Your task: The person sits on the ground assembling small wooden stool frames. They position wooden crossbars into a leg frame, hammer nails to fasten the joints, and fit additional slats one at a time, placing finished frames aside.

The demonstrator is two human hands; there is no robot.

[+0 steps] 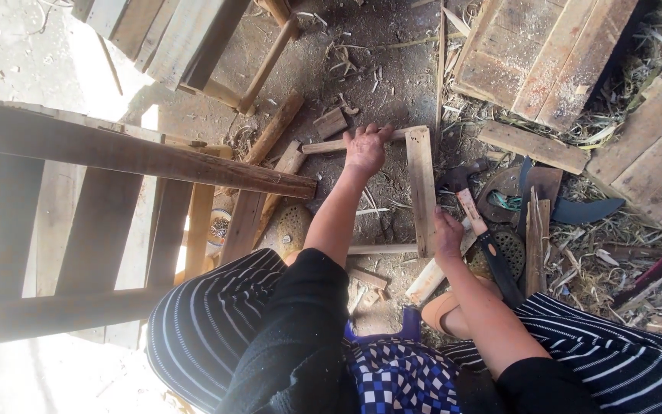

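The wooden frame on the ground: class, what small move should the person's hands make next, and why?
Probably press the upright slat down square onto the thin crosspiece. The left hand rests on the crosspiece where it meets the slat's top, and the right hand holds the slat's lower end beside a second thin stick, so both joints appear merely held, not visibly fixed.

1. The person is wearing black sleeves, pushed up, leaving both forearms bare behind the left hand (365,149) and right hand (447,234).
2. Black trousers with thin white stripes are covering both knees.
3. A blue-and-white checked garment is showing between them.
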